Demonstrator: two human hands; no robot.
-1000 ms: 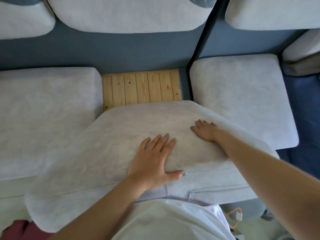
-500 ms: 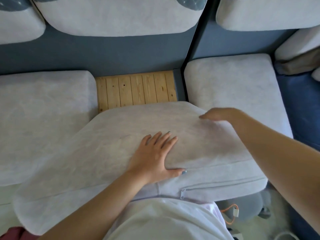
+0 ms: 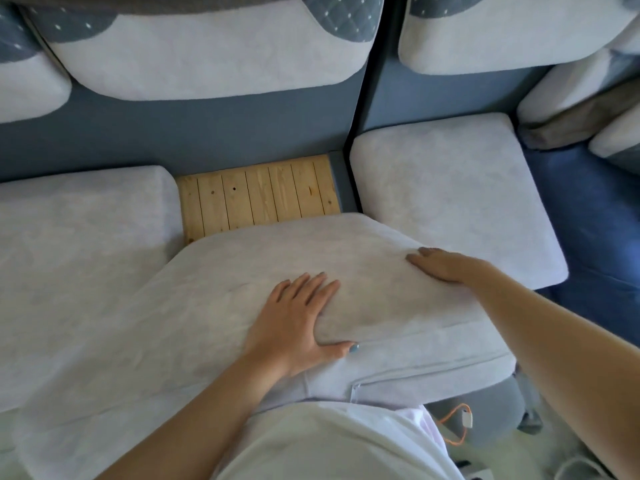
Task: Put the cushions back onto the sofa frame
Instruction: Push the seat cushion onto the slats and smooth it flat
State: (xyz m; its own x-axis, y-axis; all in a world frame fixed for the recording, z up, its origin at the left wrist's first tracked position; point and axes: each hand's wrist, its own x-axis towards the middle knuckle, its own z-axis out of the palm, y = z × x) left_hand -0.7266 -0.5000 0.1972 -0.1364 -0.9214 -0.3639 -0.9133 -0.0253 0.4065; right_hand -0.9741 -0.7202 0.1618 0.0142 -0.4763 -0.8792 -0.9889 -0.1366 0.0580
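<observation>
Two hands lie flat, fingers straight, on the loose seat cushion [image 3: 207, 323], left hand [image 3: 294, 323] mid-top w/ fingers spread, right hand [image 3: 446, 266] nr its right edge, cushion askew btwn left seat cushion [image 3: 76, 254] & right seat cushion [image 3: 450, 202], part-covering the frame's wooden slats [image 3: 259, 199].

pale grey cushions [image 3: 363, 282], blue sofa frame [image 3: 207, 126], pine slats [image 3: 259, 199], white-dotted navy quilting [image 3: 343, 15]

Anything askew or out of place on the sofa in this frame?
Yes. The middle seat cushion lies turned at an angle, not dropped into its bay: bare wooden slats show behind it, and its left corner overlaps the left seat cushion. The left hand and right hand rest flat on it.
</observation>
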